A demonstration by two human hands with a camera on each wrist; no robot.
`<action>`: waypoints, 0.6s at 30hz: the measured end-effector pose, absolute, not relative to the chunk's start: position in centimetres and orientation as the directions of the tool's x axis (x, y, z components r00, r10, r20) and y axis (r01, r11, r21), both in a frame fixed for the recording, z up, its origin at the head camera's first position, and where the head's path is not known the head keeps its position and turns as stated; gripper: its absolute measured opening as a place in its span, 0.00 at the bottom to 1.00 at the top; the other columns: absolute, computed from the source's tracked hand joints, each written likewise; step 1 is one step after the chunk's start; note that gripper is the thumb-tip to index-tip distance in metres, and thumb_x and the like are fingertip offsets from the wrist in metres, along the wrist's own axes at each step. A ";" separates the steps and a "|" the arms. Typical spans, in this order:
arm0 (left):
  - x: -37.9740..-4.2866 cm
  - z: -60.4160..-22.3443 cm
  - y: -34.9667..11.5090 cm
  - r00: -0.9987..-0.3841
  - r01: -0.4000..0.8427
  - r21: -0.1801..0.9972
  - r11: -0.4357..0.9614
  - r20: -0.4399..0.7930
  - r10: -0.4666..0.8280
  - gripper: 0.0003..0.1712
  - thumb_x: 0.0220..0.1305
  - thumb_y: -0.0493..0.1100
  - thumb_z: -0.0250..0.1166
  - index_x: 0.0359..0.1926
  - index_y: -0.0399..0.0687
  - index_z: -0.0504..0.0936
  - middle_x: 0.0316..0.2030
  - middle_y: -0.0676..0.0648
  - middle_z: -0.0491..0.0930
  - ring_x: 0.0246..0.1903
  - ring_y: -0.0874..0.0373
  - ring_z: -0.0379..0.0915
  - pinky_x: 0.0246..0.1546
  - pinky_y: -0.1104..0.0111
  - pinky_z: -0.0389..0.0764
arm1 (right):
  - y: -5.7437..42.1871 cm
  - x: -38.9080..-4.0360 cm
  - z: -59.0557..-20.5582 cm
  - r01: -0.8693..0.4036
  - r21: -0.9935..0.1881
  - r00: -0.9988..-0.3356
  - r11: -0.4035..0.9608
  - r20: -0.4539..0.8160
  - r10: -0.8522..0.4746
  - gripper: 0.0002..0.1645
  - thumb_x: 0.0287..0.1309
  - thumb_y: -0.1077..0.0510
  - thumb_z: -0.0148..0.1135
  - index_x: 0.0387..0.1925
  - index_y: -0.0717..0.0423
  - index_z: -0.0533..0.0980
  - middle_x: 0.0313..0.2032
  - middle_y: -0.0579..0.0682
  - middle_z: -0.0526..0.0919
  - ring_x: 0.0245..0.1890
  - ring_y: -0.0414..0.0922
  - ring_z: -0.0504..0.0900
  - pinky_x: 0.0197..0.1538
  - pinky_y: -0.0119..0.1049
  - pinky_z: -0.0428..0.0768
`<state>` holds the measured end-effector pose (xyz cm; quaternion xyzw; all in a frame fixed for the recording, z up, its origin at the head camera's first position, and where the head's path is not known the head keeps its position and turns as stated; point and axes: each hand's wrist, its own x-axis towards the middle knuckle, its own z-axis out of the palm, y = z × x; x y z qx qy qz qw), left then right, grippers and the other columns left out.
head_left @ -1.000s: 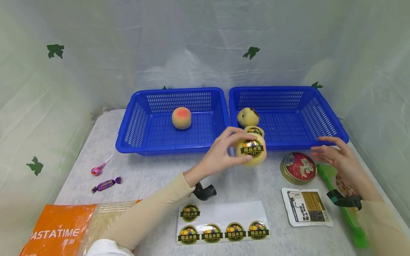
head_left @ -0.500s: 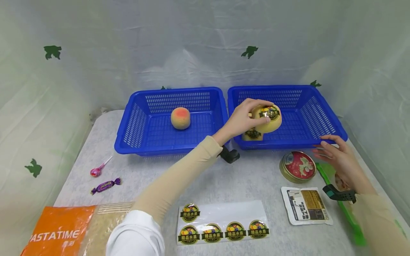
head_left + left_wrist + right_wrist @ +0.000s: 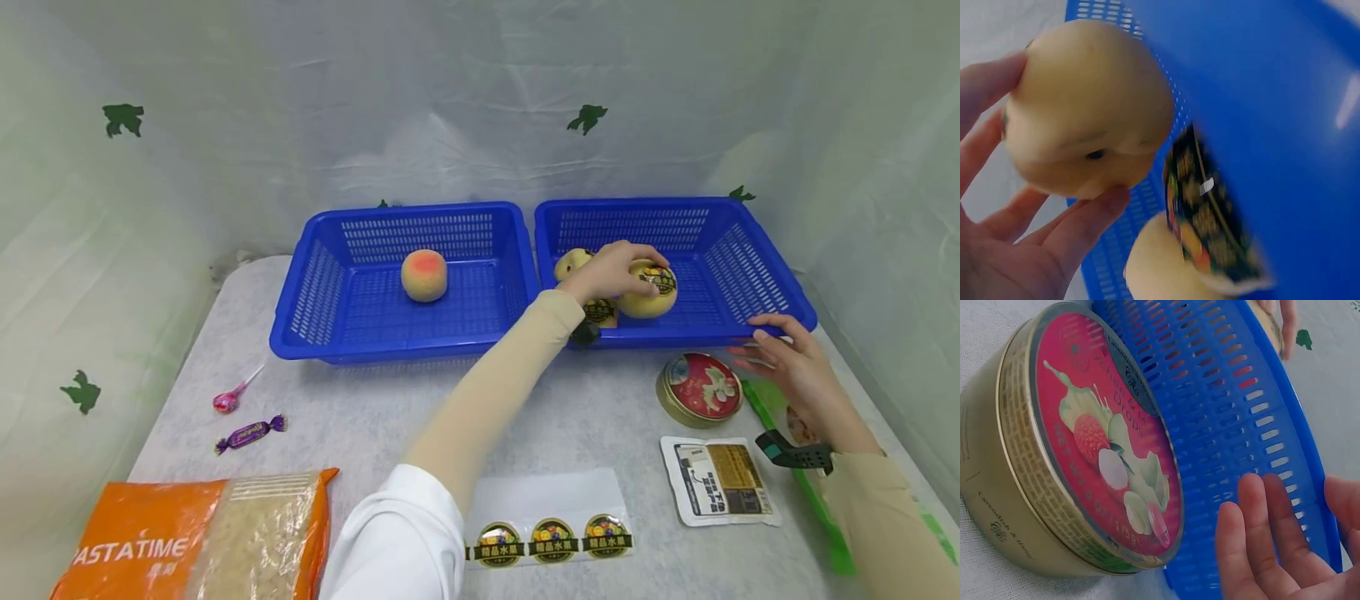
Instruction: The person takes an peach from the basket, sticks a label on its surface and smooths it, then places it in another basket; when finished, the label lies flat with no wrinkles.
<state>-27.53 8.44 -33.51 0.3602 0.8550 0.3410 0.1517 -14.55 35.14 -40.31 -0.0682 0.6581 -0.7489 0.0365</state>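
Note:
My left hand [image 3: 611, 272] grips a round yellow fruit [image 3: 647, 302] inside the right blue basket [image 3: 720, 275]; a fruit label is stuck on its upper side. In the left wrist view the fruit [image 3: 1085, 106] shows a small dark pit, with fingers and thumb around it. Beside it in the basket lie a yellow fruit [image 3: 572, 263] and a labelled fruit [image 3: 602, 313], both partly hidden by the hand. At the basket's front right, my right hand [image 3: 795, 358] holds the rim, its fingers [image 3: 1259, 531] against the outer wall.
The left blue basket [image 3: 315, 312] holds a peach [image 3: 424, 276]. A round tin [image 3: 701, 390], white packet [image 3: 720, 483] and green package [image 3: 821, 508] lie at right. A label sheet [image 3: 543, 492] is in front; a lollipop [image 3: 228, 400], purple candy [image 3: 251, 434] and orange pasta bag [image 3: 150, 533] lie left.
My left hand has carried the labelled fruit from above the front table to the back right and down into the right basket. My right hand has come to the basket's rim.

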 end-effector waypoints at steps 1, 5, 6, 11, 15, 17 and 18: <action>-27.5 -33.6 8.9 -0.683 0.519 0.682 0.515 -0.031 0.730 0.22 0.57 0.47 0.63 0.53 0.57 0.74 0.53 0.56 0.70 0.59 0.62 0.54 0.56 0.75 0.58 | 35.2 -14.5 -40.3 -0.034 -0.993 -0.989 -0.117 0.051 -0.140 0.14 0.66 0.62 0.43 0.52 0.62 0.61 0.41 0.51 0.78 0.39 0.43 0.81 0.39 0.32 0.78; -27.0 -34.3 10.2 -0.661 0.540 0.627 0.562 -0.098 0.744 0.19 0.56 0.46 0.64 0.50 0.57 0.74 0.52 0.56 0.70 0.57 0.63 0.55 0.53 0.75 0.59 | 35.2 -14.4 -40.2 -0.031 -0.997 -0.991 -0.073 0.041 -0.126 0.16 0.66 0.60 0.44 0.52 0.63 0.60 0.40 0.49 0.79 0.38 0.42 0.81 0.38 0.31 0.78; -26.9 -34.5 10.3 -0.666 0.538 0.607 0.585 -0.120 0.737 0.19 0.55 0.46 0.65 0.49 0.58 0.74 0.51 0.57 0.70 0.56 0.63 0.55 0.52 0.74 0.61 | 35.2 -14.4 -40.2 -0.031 -0.997 -0.991 -0.064 0.039 -0.124 0.16 0.66 0.60 0.44 0.53 0.63 0.60 0.40 0.49 0.79 0.38 0.42 0.81 0.38 0.30 0.78; -26.1 -35.3 10.4 -0.725 0.501 0.491 0.713 -0.212 0.656 0.19 0.58 0.43 0.62 0.51 0.60 0.73 0.53 0.56 0.68 0.57 0.62 0.55 0.50 0.73 0.64 | 35.0 -14.5 -40.4 -0.047 -0.997 -0.991 -0.053 0.053 -0.120 0.16 0.66 0.61 0.44 0.52 0.63 0.60 0.39 0.50 0.79 0.38 0.41 0.81 0.38 0.30 0.78; -25.8 -35.2 10.1 -0.758 0.466 0.450 0.762 -0.242 0.606 0.21 0.61 0.39 0.58 0.55 0.59 0.73 0.56 0.56 0.68 0.59 0.61 0.55 0.52 0.74 0.62 | 35.0 -14.5 -40.4 -0.058 -0.996 -0.990 -0.070 0.067 -0.125 0.15 0.66 0.62 0.43 0.52 0.64 0.60 0.39 0.50 0.79 0.38 0.42 0.81 0.38 0.31 0.78; -25.9 -35.0 9.8 -0.750 0.464 0.463 0.755 -0.247 0.613 0.22 0.62 0.39 0.56 0.57 0.59 0.72 0.57 0.56 0.67 0.61 0.60 0.54 0.55 0.73 0.61 | 35.1 -14.5 -40.4 -0.059 -0.995 -0.989 -0.077 0.069 -0.130 0.15 0.66 0.62 0.43 0.52 0.64 0.60 0.39 0.50 0.80 0.38 0.43 0.81 0.38 0.31 0.79; -25.9 -35.0 9.6 -0.743 0.464 0.478 0.746 -0.248 0.622 0.23 0.63 0.39 0.56 0.58 0.59 0.71 0.58 0.56 0.67 0.62 0.60 0.52 0.56 0.73 0.60 | 35.1 -14.5 -40.4 -0.059 -0.995 -0.989 -0.082 0.070 -0.132 0.15 0.66 0.62 0.42 0.52 0.64 0.60 0.39 0.50 0.80 0.38 0.43 0.81 0.38 0.31 0.79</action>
